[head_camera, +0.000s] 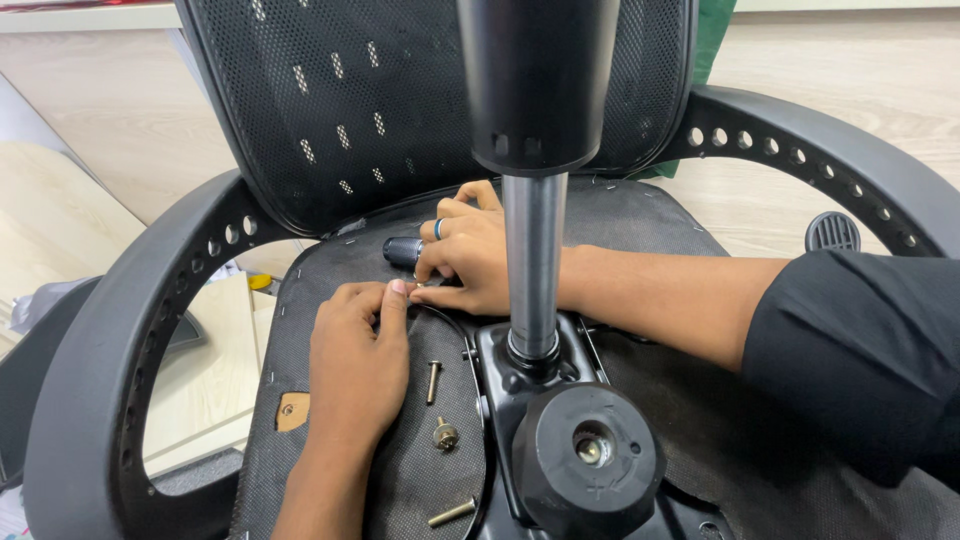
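Note:
An office chair lies upside down, the black fabric underside of its seat (390, 470) facing up. My left hand (355, 360) rests flat on that underside, its thumb tip pinched against my right hand at a small spot by the edge of the metal plate. My right hand (468, 255), with a blue ring on one finger, is curled over a dark cylindrical tool handle (403, 250) and presses down near the left thumb. Whatever sits between the fingertips is hidden. The gas lift column (533, 265) rises from the black mechanism plate (520, 380) in front of my right wrist.
Three loose brass bolts lie on the seat underside: one upright (433, 381), one with a washer (445, 435), one lying near the bottom (452, 513). A round black knob (588, 458) sits below the column. Mesh backrest (380, 100), left armrest (120, 360), right armrest (830, 160), wood floor around.

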